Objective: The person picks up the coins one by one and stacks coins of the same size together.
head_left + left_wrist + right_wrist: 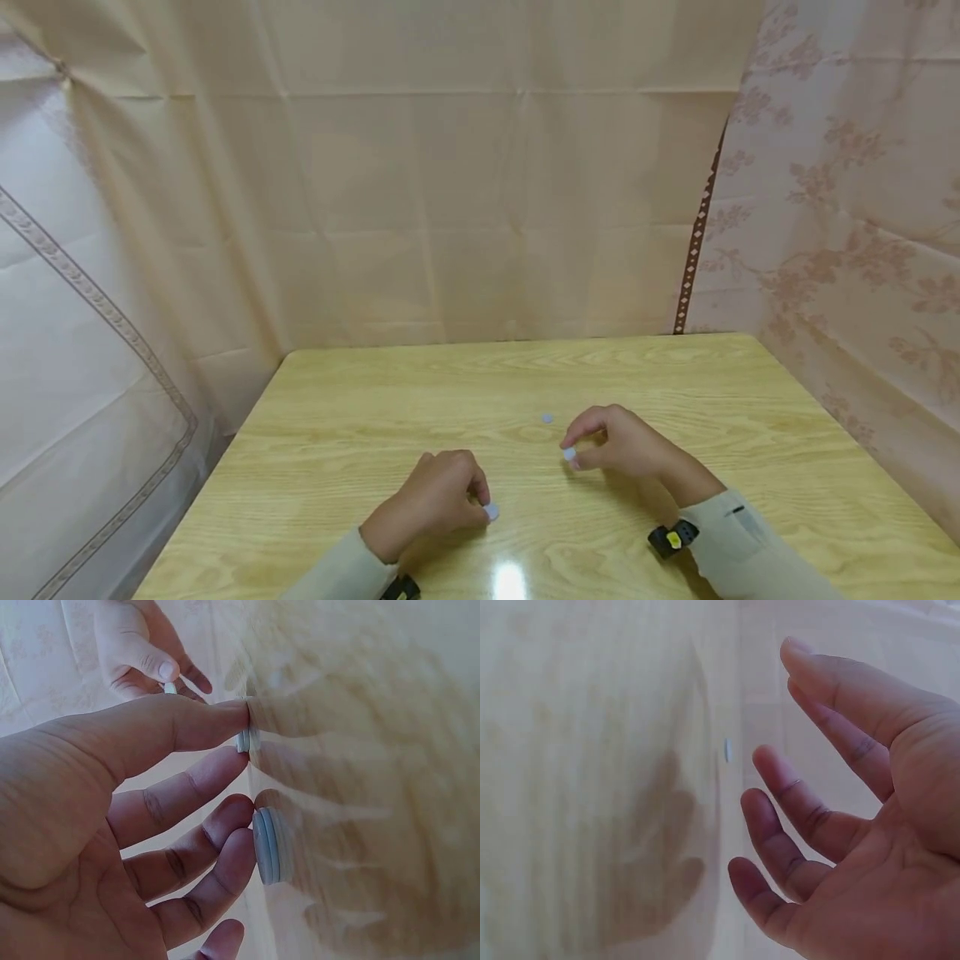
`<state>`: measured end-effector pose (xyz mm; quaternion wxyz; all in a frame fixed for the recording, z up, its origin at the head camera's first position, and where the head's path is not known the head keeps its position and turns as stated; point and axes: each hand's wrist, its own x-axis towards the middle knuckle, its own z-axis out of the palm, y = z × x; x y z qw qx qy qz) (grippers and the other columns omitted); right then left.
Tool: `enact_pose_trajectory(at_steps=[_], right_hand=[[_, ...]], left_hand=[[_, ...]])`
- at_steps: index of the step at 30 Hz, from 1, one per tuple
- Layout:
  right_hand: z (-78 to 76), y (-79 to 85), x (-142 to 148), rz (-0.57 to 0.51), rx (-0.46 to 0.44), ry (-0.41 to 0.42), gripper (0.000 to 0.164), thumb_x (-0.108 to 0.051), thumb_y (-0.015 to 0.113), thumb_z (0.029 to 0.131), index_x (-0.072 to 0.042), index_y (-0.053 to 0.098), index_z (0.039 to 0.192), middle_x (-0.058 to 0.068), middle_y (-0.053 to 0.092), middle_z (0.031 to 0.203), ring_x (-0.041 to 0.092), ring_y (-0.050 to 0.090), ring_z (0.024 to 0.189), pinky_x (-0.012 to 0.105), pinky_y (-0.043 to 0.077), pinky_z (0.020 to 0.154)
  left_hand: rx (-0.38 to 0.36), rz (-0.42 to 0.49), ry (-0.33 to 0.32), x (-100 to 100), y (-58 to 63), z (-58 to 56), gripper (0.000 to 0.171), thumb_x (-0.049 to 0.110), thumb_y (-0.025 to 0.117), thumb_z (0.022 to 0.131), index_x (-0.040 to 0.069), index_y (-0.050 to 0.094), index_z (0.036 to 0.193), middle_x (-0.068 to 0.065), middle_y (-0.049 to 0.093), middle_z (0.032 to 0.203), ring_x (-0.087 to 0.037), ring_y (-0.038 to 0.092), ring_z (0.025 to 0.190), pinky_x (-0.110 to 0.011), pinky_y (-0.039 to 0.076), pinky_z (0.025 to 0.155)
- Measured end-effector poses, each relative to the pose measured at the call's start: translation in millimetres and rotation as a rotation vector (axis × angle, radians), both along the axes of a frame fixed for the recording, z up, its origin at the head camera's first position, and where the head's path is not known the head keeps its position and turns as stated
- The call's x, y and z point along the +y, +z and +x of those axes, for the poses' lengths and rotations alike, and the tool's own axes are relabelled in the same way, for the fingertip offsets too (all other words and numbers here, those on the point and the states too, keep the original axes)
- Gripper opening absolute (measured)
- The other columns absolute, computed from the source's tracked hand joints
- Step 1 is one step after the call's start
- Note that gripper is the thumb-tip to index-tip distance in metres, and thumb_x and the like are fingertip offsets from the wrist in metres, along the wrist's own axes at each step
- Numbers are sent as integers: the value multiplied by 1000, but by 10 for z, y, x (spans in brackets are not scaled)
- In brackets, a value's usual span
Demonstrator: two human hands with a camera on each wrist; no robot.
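Observation:
My left hand (444, 493) rests low over the table and pinches a small white disc (491, 511) at the tabletop between thumb and index finger. In the left wrist view, another pale blue-grey disc (265, 846) sits by the tips of its other fingers, hidden under the hand in the head view. Slightly above the wood, my right hand (628, 442) holds a small white disc (569, 453) between thumb and index fingertips, its other fingers spread loosely. The right wrist view hides that disc behind the fingertips. A further pale disc (547, 418) lies flat just beyond the right hand.
The light wood-grain table (360, 392) has a glossy top with a bright reflection near its front. A beige curtain (480, 208) hangs behind it, with a flowered cloth (847, 208) on the right and a white cloth (67, 333) on the left.

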<state>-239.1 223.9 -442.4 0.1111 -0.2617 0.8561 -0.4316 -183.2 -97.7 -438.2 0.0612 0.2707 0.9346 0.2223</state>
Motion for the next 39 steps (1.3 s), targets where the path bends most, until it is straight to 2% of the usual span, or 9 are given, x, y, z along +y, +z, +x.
enact_pose_trajectory(at_steps=[3,6,9,13,22,33,39], right_hand=[[46,-29,-28,-41,-45,45,21,-23,84,88,-14,79,106,10,67,125,30,55,122,61,44,104],[82,-54,-70,-75,-73,80,22,-23,83,89,-13,79,107,14,65,130,33,54,126,64,41,107],[122,-79,-123,-91,-95,83,23,-23,84,88,-14,79,108,15,62,137,36,51,131,69,35,112],[188,-92,-191,-81,-116,62,22,-25,84,88,-16,79,107,17,55,146,43,43,140,73,27,115],[332,-81,-334,-7,-94,15,17,-29,86,85,-25,80,100,20,46,153,53,33,143,81,28,106],[419,-139,-425,8,-30,-9,15,-30,90,79,-28,82,91,24,43,155,56,32,144,83,25,106],[461,-167,-458,33,-22,-19,14,-32,91,78,-35,82,88,19,38,160,56,18,149,85,16,107]], left_hand=[[1,-2,-2,1,-6,-2,11,23,88,75,25,78,77,15,69,92,-2,57,82,-71,38,102],[2,-4,3,9,-8,-6,10,23,88,74,26,78,77,16,69,91,-1,54,80,-56,42,95],[-2,-5,7,11,-8,-3,10,23,88,75,26,78,77,16,68,90,0,52,78,-45,39,86],[-8,-14,14,13,-7,6,12,25,89,75,27,77,75,17,67,89,0,51,76,-45,39,85],[11,-23,22,21,-5,-5,15,24,89,73,29,75,72,18,66,85,-1,51,73,-39,36,79],[12,-27,24,30,-1,-25,15,25,89,73,29,75,72,18,65,83,0,51,72,-41,38,81],[6,-26,25,28,-6,-25,15,25,89,73,29,75,71,18,65,83,0,51,72,-39,37,79]])
